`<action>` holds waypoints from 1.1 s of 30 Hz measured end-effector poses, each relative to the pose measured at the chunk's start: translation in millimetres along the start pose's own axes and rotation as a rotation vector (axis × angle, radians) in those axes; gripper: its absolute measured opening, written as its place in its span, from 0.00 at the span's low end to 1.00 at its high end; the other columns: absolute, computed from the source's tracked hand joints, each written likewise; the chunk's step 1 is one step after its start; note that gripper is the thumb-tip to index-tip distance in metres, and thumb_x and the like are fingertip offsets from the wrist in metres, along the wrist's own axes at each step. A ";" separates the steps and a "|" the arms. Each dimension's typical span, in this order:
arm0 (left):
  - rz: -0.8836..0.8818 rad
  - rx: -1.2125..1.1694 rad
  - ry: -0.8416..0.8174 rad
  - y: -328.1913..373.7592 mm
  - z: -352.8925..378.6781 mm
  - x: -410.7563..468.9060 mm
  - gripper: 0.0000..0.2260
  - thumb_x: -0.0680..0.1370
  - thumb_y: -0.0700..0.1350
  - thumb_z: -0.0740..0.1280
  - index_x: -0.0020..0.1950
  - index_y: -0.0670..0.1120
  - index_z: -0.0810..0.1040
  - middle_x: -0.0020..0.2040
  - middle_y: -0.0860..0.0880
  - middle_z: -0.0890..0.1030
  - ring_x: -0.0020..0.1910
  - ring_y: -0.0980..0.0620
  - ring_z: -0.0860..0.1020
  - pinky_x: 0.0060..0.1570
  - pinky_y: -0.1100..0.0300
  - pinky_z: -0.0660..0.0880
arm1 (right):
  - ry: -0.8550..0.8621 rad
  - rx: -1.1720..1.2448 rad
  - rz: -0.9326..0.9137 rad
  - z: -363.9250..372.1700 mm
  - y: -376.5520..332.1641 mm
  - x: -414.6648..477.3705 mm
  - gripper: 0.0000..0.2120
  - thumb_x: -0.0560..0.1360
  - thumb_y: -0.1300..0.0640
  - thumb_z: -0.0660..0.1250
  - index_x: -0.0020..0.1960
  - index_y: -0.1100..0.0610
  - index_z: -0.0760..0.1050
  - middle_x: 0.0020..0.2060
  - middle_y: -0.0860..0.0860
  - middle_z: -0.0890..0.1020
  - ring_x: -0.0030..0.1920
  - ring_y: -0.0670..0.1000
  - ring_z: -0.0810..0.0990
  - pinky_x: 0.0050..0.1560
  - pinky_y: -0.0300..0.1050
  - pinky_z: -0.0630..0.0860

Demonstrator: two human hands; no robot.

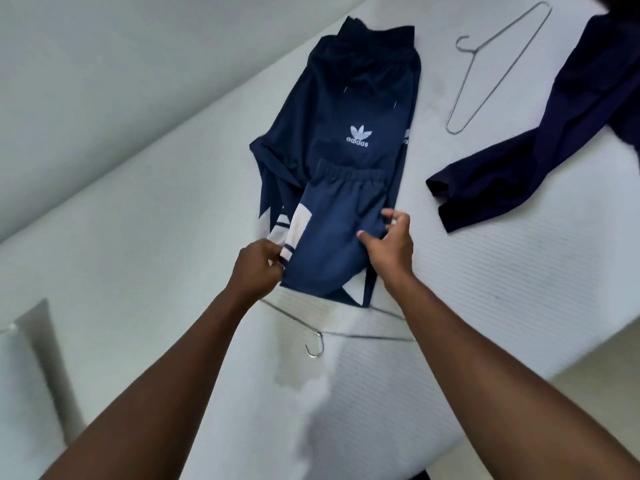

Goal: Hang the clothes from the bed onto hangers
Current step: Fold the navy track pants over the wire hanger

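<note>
Navy blue track pants [349,143] with a white logo and white panels lie folded on the white bed [485,306]. The folded part drapes over a wire hanger [313,332], whose hook points toward me. My left hand [258,268] pinches the fold's left edge at the white stripe. My right hand [389,242] grips its right edge, thumb on top. A second wire hanger [498,69] lies bare at the upper right. A dark purple garment [561,133] is spread out at the far right.
A pale wall [121,81] runs along the bed's far left side. A grey-white object [34,368] stands at the lower left. The bed's right edge [588,358] drops off at the lower right.
</note>
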State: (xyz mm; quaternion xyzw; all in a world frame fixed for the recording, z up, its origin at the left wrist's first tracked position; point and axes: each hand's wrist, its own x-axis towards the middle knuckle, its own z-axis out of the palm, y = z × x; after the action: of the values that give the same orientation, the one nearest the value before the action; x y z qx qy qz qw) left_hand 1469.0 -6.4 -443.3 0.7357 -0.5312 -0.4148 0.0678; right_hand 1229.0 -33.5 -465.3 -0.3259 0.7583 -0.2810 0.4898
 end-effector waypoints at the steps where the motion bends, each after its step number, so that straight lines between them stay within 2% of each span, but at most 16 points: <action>1: -0.034 -0.025 0.085 -5.5 3.8 -8.5 0.11 0.73 0.32 0.65 0.46 0.45 0.84 0.46 0.51 0.83 0.43 0.53 0.78 0.43 0.64 0.72 | -0.009 0.022 -0.021 0.2 -0.6 -2.7 0.32 0.71 0.58 0.78 0.70 0.49 0.68 0.57 0.49 0.81 0.54 0.50 0.82 0.56 0.47 0.80; 3: -0.200 -0.133 0.292 -12.5 14.3 -25.1 0.10 0.75 0.35 0.65 0.50 0.45 0.83 0.47 0.51 0.83 0.45 0.50 0.79 0.48 0.59 0.75 | -0.093 0.087 -0.009 -2.7 0.6 -10.3 0.37 0.64 0.59 0.77 0.71 0.49 0.69 0.57 0.50 0.83 0.53 0.51 0.84 0.54 0.49 0.82; 5: -0.446 -0.242 0.428 -28.6 36.9 -41.2 0.08 0.76 0.39 0.65 0.52 0.44 0.80 0.48 0.49 0.83 0.47 0.47 0.77 0.51 0.57 0.74 | -0.210 -0.021 -0.029 -5.2 9.8 -24.7 0.31 0.59 0.56 0.75 0.62 0.53 0.75 0.52 0.52 0.85 0.51 0.55 0.85 0.50 0.54 0.84; 8: -0.732 -0.449 0.332 -42.1 75.1 -61.6 0.14 0.71 0.53 0.67 0.43 0.42 0.81 0.38 0.47 0.85 0.40 0.43 0.82 0.48 0.53 0.81 | -0.403 -0.461 -0.115 -12.6 28.8 -50.4 0.12 0.65 0.60 0.75 0.44 0.58 0.74 0.40 0.52 0.82 0.42 0.56 0.81 0.39 0.47 0.77; 11: -0.717 -0.439 0.249 -44.3 100.8 -75.3 0.20 0.75 0.57 0.70 0.35 0.41 0.82 0.30 0.46 0.83 0.35 0.42 0.84 0.42 0.52 0.82 | -0.446 -0.593 -0.109 -11.9 45.5 -64.9 0.14 0.67 0.51 0.77 0.45 0.56 0.75 0.41 0.49 0.81 0.42 0.52 0.81 0.41 0.47 0.78; 13: -0.647 -0.368 0.248 -41.7 107.3 -73.4 0.16 0.76 0.53 0.70 0.37 0.40 0.82 0.33 0.45 0.83 0.36 0.44 0.82 0.39 0.55 0.79 | -0.274 -0.400 -0.049 -7.3 44.1 -61.7 0.22 0.67 0.43 0.79 0.51 0.54 0.77 0.45 0.47 0.82 0.45 0.48 0.81 0.46 0.48 0.80; 15: -0.658 -0.379 0.243 -44.2 110.1 -70.9 0.11 0.72 0.49 0.68 0.38 0.42 0.81 0.34 0.46 0.83 0.38 0.43 0.83 0.42 0.54 0.80 | -0.129 -0.062 0.086 2.7 36.5 -52.1 0.29 0.65 0.37 0.80 0.57 0.53 0.78 0.50 0.46 0.85 0.50 0.47 0.83 0.51 0.46 0.81; 17: -0.713 -0.493 0.254 -49.8 108.7 -69.7 0.12 0.67 0.52 0.66 0.37 0.43 0.81 0.33 0.45 0.84 0.37 0.41 0.85 0.45 0.50 0.83 | -0.071 0.154 0.179 12.6 33.7 -39.8 0.28 0.66 0.37 0.81 0.58 0.53 0.80 0.52 0.46 0.86 0.53 0.48 0.84 0.54 0.46 0.82; 18: -0.733 -0.598 0.262 -51.9 106.5 -70.2 0.13 0.68 0.52 0.66 0.36 0.43 0.81 0.33 0.44 0.84 0.36 0.41 0.85 0.46 0.49 0.84 | -0.055 0.143 0.167 16.8 32.7 -35.8 0.23 0.70 0.41 0.79 0.56 0.54 0.80 0.51 0.47 0.86 0.54 0.50 0.85 0.55 0.47 0.82; 19: -0.751 -0.729 0.263 -50.0 102.0 -73.7 0.12 0.71 0.50 0.67 0.37 0.41 0.82 0.34 0.43 0.85 0.36 0.40 0.85 0.45 0.48 0.85 | -0.032 0.050 0.088 20.7 30.4 -35.4 0.17 0.74 0.46 0.76 0.55 0.56 0.79 0.51 0.49 0.85 0.54 0.53 0.84 0.56 0.49 0.81; 21: -0.770 -1.022 0.230 -43.9 93.6 -80.8 0.09 0.77 0.41 0.66 0.42 0.36 0.81 0.38 0.39 0.85 0.37 0.39 0.85 0.44 0.46 0.85 | -0.010 -0.255 -0.243 24.5 29.4 -39.7 0.08 0.79 0.56 0.68 0.56 0.57 0.81 0.49 0.51 0.84 0.51 0.56 0.82 0.54 0.49 0.79; 24: -0.700 -1.190 0.171 -38.4 79.6 -91.3 0.07 0.80 0.36 0.65 0.44 0.35 0.79 0.38 0.38 0.84 0.38 0.39 0.85 0.46 0.46 0.85 | -0.118 -0.574 -0.839 28.1 36.6 -47.8 0.14 0.72 0.62 0.64 0.49 0.57 0.87 0.50 0.51 0.84 0.50 0.57 0.79 0.49 0.48 0.76; 26: -0.661 -1.226 0.148 -37.9 72.2 -95.5 0.06 0.79 0.35 0.65 0.45 0.34 0.80 0.40 0.36 0.84 0.39 0.38 0.85 0.45 0.48 0.85 | -0.286 -0.821 -1.036 31.9 43.3 -50.4 0.12 0.71 0.64 0.68 0.46 0.52 0.88 0.49 0.48 0.83 0.50 0.56 0.78 0.49 0.50 0.73; 29: -0.641 -1.291 0.125 -38.1 64.4 -98.1 0.07 0.78 0.34 0.64 0.46 0.33 0.81 0.43 0.35 0.85 0.40 0.38 0.85 0.42 0.50 0.85 | -0.558 -1.213 -1.089 41.7 44.5 -58.5 0.09 0.71 0.56 0.69 0.47 0.48 0.85 0.50 0.43 0.82 0.50 0.53 0.78 0.53 0.52 0.65; 31: -0.628 -1.321 0.114 -37.9 61.9 -98.7 0.07 0.79 0.34 0.62 0.47 0.34 0.80 0.46 0.36 0.86 0.40 0.39 0.85 0.41 0.51 0.84 | -0.690 -1.281 -1.090 46.4 38.2 -64.1 0.08 0.68 0.49 0.65 0.42 0.49 0.82 0.47 0.43 0.80 0.46 0.51 0.76 0.51 0.51 0.60; 33: -0.623 -1.312 0.109 -40.0 61.1 -98.5 0.08 0.80 0.35 0.62 0.51 0.36 0.80 0.48 0.37 0.86 0.38 0.43 0.84 0.40 0.55 0.82 | -0.830 -1.275 -0.959 48.8 28.3 -68.1 0.11 0.65 0.45 0.62 0.37 0.51 0.76 0.40 0.44 0.78 0.42 0.52 0.74 0.48 0.50 0.59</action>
State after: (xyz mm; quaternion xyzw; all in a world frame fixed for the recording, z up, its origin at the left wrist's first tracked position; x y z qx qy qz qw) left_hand 1447.3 114.0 -451.5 0.6803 0.0650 -0.6107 0.4001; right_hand 1288.9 31.5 -466.0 -0.8926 0.3148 0.1591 0.2807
